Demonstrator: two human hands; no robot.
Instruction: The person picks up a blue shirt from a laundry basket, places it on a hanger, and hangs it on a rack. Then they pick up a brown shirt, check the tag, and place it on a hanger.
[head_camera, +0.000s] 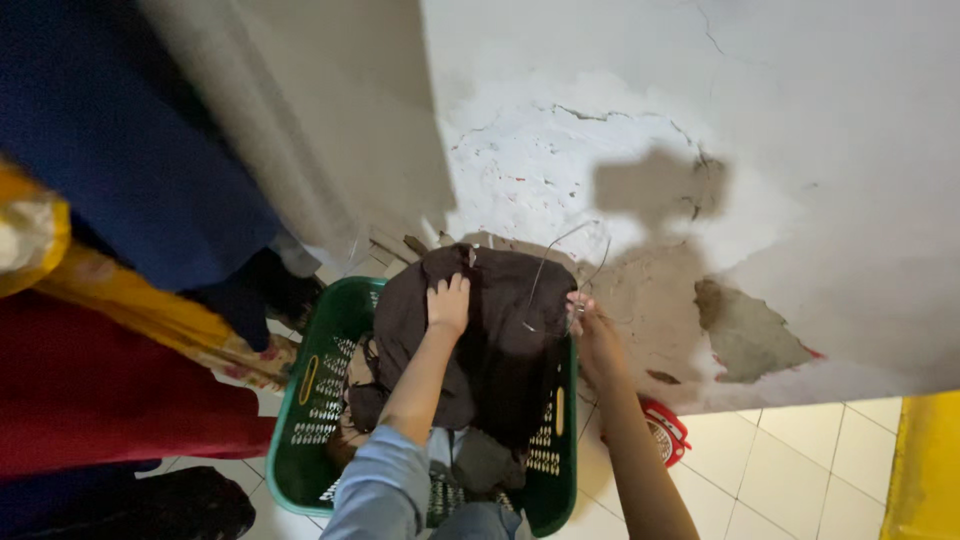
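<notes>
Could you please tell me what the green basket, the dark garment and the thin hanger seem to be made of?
Green perforated laundry basket: likely moulded plastic, glossy, slotted walls. Dark brown garment: soft matte fabric, draping in folds. Thin bent hanger: probably bare metal wire, judging by its thinness.

You've got a dark brown garment over a green basket with white-speckled slots, and left of that basket hang blue, yellow and red cloths.
</notes>
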